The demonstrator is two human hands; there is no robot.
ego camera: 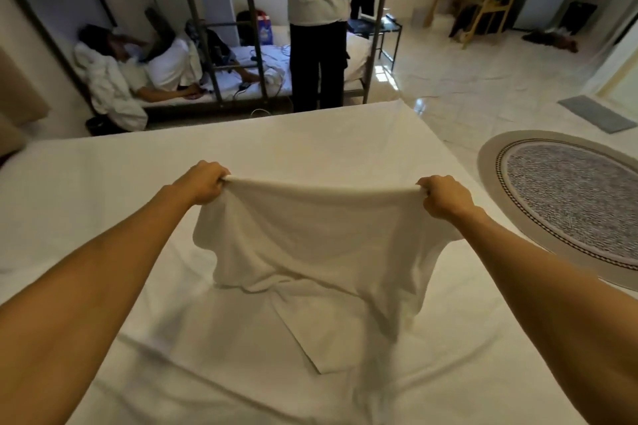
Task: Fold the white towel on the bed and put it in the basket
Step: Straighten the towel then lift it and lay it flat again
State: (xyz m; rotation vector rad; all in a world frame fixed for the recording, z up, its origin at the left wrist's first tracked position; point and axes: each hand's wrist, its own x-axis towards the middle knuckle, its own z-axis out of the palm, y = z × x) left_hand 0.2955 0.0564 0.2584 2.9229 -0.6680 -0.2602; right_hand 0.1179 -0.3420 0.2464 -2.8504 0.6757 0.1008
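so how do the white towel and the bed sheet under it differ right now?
The white towel is lifted, its top edge stretched between the left hand and right hand; the bed sheet lies flat. The towel sags and bunches; the sheet shows only shallow wrinkles. The towel is far smaller than the sheet. Both are white cloth.

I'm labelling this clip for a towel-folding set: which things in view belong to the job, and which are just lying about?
Part of the job:
- white towel, held up by its top corners
- left hand and right hand, each gripping a corner
- bed beneath it
- basket: not in view

Just lying about:
- round rug
- bunk bed
- wooden table
- grey mat
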